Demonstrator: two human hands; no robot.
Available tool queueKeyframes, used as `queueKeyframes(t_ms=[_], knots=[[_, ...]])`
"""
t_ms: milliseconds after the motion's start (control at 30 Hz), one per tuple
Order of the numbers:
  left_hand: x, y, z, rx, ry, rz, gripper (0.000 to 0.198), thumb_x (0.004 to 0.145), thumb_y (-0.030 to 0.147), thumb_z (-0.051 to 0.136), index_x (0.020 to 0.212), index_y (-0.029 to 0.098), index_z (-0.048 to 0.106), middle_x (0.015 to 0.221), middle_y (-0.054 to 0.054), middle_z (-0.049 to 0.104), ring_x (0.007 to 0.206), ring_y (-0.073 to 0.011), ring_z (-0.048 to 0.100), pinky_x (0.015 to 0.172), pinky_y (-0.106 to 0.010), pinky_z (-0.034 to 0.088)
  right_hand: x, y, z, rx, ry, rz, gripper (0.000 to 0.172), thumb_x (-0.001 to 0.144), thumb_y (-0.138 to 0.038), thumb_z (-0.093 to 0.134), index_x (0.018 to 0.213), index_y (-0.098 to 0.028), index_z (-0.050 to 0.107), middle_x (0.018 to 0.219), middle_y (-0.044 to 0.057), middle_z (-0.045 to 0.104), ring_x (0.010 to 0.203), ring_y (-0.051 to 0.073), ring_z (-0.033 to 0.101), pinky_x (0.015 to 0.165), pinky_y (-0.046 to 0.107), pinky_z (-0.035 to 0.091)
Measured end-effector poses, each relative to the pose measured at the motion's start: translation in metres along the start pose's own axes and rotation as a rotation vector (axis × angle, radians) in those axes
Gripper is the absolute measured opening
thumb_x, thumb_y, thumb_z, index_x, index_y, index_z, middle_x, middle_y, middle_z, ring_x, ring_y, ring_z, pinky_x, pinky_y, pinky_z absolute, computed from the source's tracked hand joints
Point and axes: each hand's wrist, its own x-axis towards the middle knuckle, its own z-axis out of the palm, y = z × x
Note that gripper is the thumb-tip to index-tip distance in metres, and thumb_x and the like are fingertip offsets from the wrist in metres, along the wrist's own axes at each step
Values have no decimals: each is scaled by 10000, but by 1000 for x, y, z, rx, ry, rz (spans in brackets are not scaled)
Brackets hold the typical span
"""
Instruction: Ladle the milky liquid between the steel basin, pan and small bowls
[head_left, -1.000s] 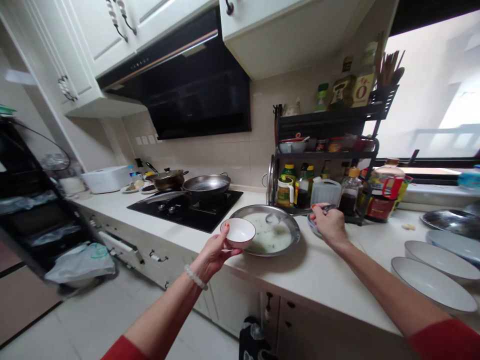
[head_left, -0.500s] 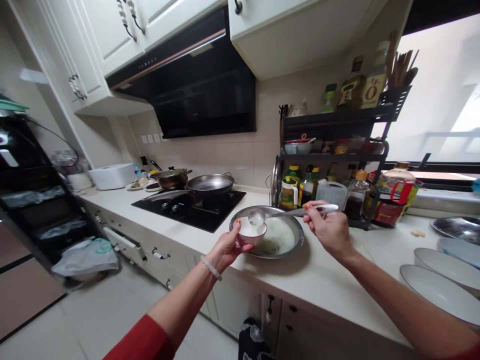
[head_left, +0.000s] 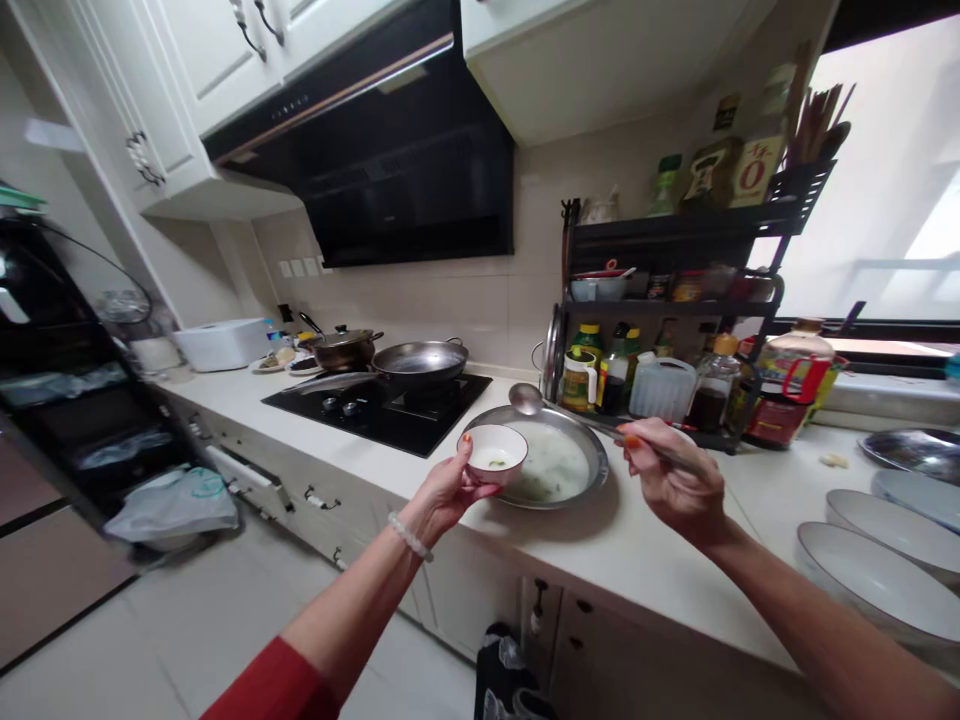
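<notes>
My left hand (head_left: 448,490) grips a small white bowl (head_left: 496,455) with a dark rim, thumb over the edge and fingers beneath. Some pale liquid with green bits lies in the bowl. It is held over the near left edge of a wide metal basin (head_left: 598,480), which contains whitish soup (head_left: 559,462) with greens in it. My right hand (head_left: 675,478) is closed round the handle of a metal ladle (head_left: 526,399). The ladle's head is raised above the basin's far left rim, apart from the bowl.
A frying pan (head_left: 420,365) and a lidded pot (head_left: 342,348) are on or beside the black cooktop (head_left: 390,418). Behind the basin stands a black rack (head_left: 675,232) with bottles and jars. Larger bowls (head_left: 877,580) are at the right. The counter's front edge runs below my hands.
The ladle's head has lifted out of the small bowl and moved up and away, turning over. Liquid with green bits now shows in the bowl. My left hand stays nearly in place.
</notes>
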Motion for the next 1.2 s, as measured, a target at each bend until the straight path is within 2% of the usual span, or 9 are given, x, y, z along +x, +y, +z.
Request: queueKeyframes(t_ms=[100, 233, 367, 533, 667, 933, 1100, 1200], knots=[[-8, 2, -3, 58, 32, 35, 575, 808, 438, 598, 1212, 44, 488, 929, -200, 647, 777, -279, 682, 658, -397, 596, -7, 23, 9, -106, 15, 165, 143, 877, -254, 514, 933, -182, 624, 763, 49, 682, 607, 159, 654, 580, 279, 537], [-17, 6, -9, 73, 19, 51, 568, 811, 426, 603, 1208, 36, 494, 938, -211, 659, 801, -283, 684, 695, -408, 593, -23, 48, 20, -252, -45, 204, 187, 876, -305, 488, 869, -177, 623, 753, 56, 685, 606, 171, 664, 559, 265, 517], [-21, 7, -15, 60, 35, 55, 554, 820, 400, 604, 1218, 35, 481, 952, -220, 664, 799, -289, 689, 689, -424, 593, -37, 56, 27, -249, -85, 286, 225, 867, -339, 463, 829, -178, 616, 749, 75, 693, 621, 193, 677, 530, 265, 508], [-32, 5, -26, 55, 44, 61, 524, 822, 383, 605, 1206, 42, 496, 842, -181, 686, 769, -291, 693, 688, -433, 592, -38, 60, 29, -138, -43, 644, 253, 829, -387, 483, 836, -162, 597, 501, 25, 616, 447, 182, 615, 414, 254, 471], [-43, 1, -40, 19, 92, 68, 524, 803, 361, 634, 1208, 55, 505, 656, -95, 657, 711, -276, 687, 705, -467, 584, -28, 60, 26, -26, 47, 870, 229, 779, -375, 530, 793, -153, 586, 458, 5, 586, 315, 131, 504, 298, 220, 389], [-50, -10, -64, 19, 71, 36, 552, 797, 386, 641, 1230, 79, 488, 680, -96, 670, 703, -264, 687, 756, -481, 564, -7, 51, 30, 219, 255, 1037, 136, 652, -256, 638, 700, -158, 558, 435, -8, 574, 339, 97, 488, 255, 158, 334], [-51, -15, -69, 21, 58, 29, 544, 814, 372, 631, 1238, 74, 468, 581, -44, 635, 675, -253, 686, 772, -482, 557, 5, 41, 32, 276, 237, 1053, 76, 647, -194, 626, 662, -155, 562, 418, -6, 562, 341, 89, 483, 254, 148, 321], [-51, -17, -69, 32, 46, 23, 533, 825, 375, 615, 1236, 70, 465, 639, -80, 664, 687, -260, 690, 773, -483, 554, 14, 35, 34, 320, 224, 1037, 68, 655, -169, 614, 654, -163, 546, 411, -11, 557, 338, 82, 474, 253, 139, 309]])
